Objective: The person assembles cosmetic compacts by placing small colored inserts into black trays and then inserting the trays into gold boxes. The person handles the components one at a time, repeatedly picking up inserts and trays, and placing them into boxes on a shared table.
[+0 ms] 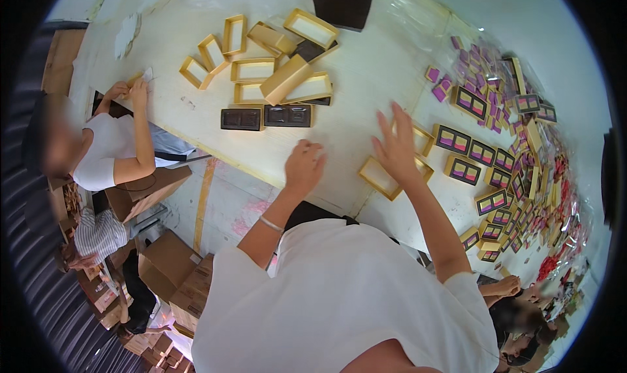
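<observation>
Filled gold-edged boxes (465, 169) at right look finished; bare gold frames (287, 78) and black trays (240, 119) (apparently unfilled) remain. Left hand (304, 168) loosely curled, seemingly empty; right hand (396, 151) splayed, gripping nothing.

I can read no words or numbers from where I stand.
In the lower left of the frame, the brown cartons (191, 295) carry small dark marks that could be print, too blurred for me to make out. At the upper centre, the black trays (287, 116) on my worktop (385, 63) have raised shapes that I cannot tell as letters. At the right, the filled boxes (452, 139) show pink and yellow blocks, any lettering too small for me. By the upper right, the same goes for the loose purple pieces (441, 90).
</observation>
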Tool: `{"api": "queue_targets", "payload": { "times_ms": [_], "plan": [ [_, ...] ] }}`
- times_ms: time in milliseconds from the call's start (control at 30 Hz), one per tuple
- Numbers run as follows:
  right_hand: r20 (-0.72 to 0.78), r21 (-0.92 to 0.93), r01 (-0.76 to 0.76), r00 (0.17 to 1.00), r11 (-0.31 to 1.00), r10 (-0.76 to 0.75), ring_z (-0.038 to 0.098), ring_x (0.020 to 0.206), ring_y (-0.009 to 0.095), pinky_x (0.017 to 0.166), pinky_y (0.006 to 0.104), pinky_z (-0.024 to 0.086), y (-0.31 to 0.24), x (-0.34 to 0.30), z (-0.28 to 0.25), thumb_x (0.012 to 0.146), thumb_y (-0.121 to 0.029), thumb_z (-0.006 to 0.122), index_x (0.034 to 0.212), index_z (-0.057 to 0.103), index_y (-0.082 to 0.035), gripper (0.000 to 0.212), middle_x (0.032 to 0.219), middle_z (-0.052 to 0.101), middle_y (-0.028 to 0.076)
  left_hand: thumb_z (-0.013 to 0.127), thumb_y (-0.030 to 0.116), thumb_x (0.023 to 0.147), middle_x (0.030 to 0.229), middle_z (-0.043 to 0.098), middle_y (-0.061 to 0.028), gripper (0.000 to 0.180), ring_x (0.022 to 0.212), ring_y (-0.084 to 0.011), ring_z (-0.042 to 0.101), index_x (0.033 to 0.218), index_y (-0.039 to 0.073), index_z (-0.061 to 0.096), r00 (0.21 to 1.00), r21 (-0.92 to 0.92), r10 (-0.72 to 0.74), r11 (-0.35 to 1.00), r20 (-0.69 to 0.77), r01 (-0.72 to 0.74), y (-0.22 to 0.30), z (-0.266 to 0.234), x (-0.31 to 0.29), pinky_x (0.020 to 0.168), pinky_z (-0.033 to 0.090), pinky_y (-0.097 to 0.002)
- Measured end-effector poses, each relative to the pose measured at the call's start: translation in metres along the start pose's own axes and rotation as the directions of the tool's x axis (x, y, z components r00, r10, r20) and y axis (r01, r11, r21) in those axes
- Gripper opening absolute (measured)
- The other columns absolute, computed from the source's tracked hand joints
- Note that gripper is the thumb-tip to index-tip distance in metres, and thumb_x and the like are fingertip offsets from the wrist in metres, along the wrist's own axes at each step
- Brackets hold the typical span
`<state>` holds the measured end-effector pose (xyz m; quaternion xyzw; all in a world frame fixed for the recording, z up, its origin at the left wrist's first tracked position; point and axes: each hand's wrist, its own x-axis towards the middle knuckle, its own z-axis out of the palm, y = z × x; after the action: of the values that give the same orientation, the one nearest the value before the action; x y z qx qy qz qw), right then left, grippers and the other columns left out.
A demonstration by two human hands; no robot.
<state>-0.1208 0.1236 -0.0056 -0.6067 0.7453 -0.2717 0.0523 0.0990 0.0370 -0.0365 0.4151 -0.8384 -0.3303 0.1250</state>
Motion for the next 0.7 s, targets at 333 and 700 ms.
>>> {"api": "queue_targets", "payload": {
  "times_ms": [333, 700],
  "plan": [
    [0.326, 0.090, 0.137, 0.932, 0.986, -0.159, 0.041, 0.119, 0.036, 0.096, 0.0430, 0.038, -0.059, 0.172, 0.087, 0.072, -0.021, 0.070, 0.131, 0.041, -0.018, 0.066, 0.135, 0.033, 0.021, 0.061, 0.007, 0.075, 0.092, 0.052, -0.0111, 0.020, 0.080, -0.0275, 0.053, 0.095, 0.007, 0.059, 0.991, 0.075, 0.126, 0.990, -0.040, -0.123, -0.065, -0.026, 0.010, 0.069, 0.045, -0.0374],
    [-0.260, 0.159, -0.338, 0.892, 0.928, 0.370, 0.051, 0.097, 0.034, 0.086, 0.0382, 0.044, 0.040, 0.085, 0.042, 0.077, -0.019, 0.066, 0.119, 0.052, -0.008, 0.046, 0.124, 0.043, 0.019, 0.058, 0.000, 0.075, 0.091, 0.052, -0.0105, 0.017, 0.083, -0.0287, 0.054, 0.091, 0.006, 0.060, 0.963, -0.187, 0.265, 0.949, 0.042, -0.253, -0.058, -0.017, 0.016, 0.070, 0.045, -0.0371]
  ]
}}
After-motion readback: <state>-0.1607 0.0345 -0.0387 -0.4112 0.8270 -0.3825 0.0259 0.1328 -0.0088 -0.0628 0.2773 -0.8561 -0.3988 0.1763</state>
